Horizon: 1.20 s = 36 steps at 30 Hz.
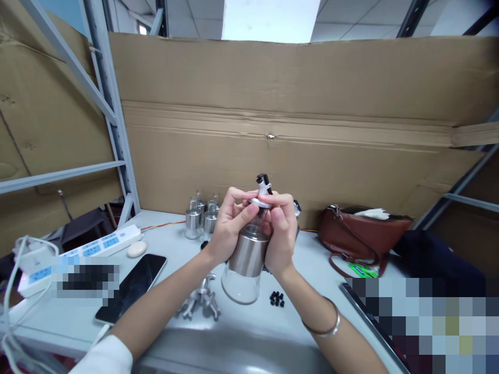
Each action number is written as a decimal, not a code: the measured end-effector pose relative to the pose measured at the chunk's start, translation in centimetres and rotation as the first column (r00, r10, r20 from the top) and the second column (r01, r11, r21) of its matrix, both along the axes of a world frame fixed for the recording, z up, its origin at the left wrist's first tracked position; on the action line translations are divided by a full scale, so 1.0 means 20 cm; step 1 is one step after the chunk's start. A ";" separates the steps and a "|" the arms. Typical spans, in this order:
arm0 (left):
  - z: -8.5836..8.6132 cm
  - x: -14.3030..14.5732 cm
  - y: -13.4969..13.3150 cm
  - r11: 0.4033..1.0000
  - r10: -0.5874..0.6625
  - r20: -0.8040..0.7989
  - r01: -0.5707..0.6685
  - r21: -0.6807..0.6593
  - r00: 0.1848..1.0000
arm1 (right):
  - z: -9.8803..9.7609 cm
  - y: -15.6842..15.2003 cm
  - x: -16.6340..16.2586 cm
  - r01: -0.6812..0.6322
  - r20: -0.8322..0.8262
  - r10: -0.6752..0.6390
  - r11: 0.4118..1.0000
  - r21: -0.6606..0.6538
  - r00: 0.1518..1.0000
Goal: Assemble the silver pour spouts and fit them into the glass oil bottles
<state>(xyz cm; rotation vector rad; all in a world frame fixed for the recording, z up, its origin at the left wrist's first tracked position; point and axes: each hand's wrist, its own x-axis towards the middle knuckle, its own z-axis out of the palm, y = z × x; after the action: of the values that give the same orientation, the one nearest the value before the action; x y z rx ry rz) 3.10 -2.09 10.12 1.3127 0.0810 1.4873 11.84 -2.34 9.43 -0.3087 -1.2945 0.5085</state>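
Between my two hands a glass oil bottle (248, 254) with a brushed metal sleeve is held up, tilted a little. On its neck sits a silver pour spout (262, 188) with a black tip and a round flange. My left hand (233, 223) is closed, thumb and fingertips pinching the flange from the left. From the right side, my right hand (283, 226) grips the same flange, its lower fingers curled by the bottle's neck. The fingers partly hide the neck. Several small black caps (277, 298) and a group of silver spout pieces (202, 298) lie on the table below.
Several similar bottles (200, 215) stand at the back. On the left are a power strip (113, 240), a phone (134, 288) and a white round object (136, 249). A brown bag (362, 234) rests at the right. Cardboard (292, 171) walls the back of the table (171, 343).
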 end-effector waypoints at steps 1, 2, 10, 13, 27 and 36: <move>0.00 0.00 0.00 1.000 0.016 -0.002 -0.016 0.005 1.000 | 0.00 0.00 0.00 -0.002 0.003 0.002 1.000 0.008 1.000; -0.01 0.00 0.00 0.999 0.035 0.000 -0.035 0.012 0.999 | 0.00 0.00 0.00 -0.005 0.007 0.005 1.000 0.016 1.000; 0.00 0.02 -0.02 0.981 0.192 0.043 -0.192 -0.003 0.980 | -0.01 0.00 0.01 -0.007 0.016 0.006 0.999 0.033 1.000; -0.01 0.02 -0.01 0.973 0.230 0.023 -0.230 -0.017 0.973 | -0.01 0.01 0.01 0.026 0.016 -0.026 1.000 0.006 1.000; -0.01 0.01 -0.01 0.977 0.210 -0.050 -0.211 -0.026 0.977 | 0.02 -0.02 0.02 0.014 0.147 0.010 0.987 -0.160 0.989; -0.01 0.01 -0.07 0.904 0.422 -0.192 -0.428 0.012 0.886 | 0.01 0.03 0.04 -0.135 0.116 0.146 0.986 -0.094 0.982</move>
<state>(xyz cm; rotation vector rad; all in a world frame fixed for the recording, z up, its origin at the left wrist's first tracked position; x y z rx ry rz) 3.40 -3.47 10.01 1.4727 0.5474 1.7097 12.57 -1.69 9.66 -0.3255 -1.4229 0.6748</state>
